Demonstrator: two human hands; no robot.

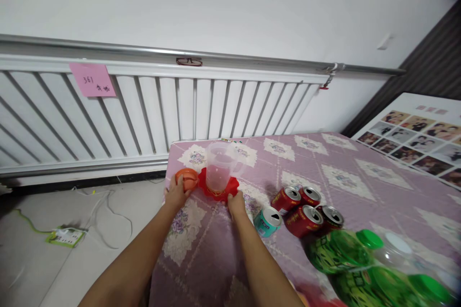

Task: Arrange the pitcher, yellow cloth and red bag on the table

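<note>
At the table's far left corner, my left hand (176,194) grips a small orange bowl (188,181) by its near side. My right hand (236,204) pinches the right rim of a red, wavy-edged plate (230,191). A clear plastic jug (218,165) stands upright on this plate, its handle turned to the right. The orange bowl sits just left of the plate, close against it. To the right of my right hand is a teal drink can (267,222), opened at the top.
Several opened red cans (304,220) stand right of the teal can. Green-labelled bottles (338,249) lie at the lower right. A lilac patterned cloth (201,259) covers the table. Behind it runs a white radiator (187,115). A power strip (66,236) and cables lie on the floor at left.
</note>
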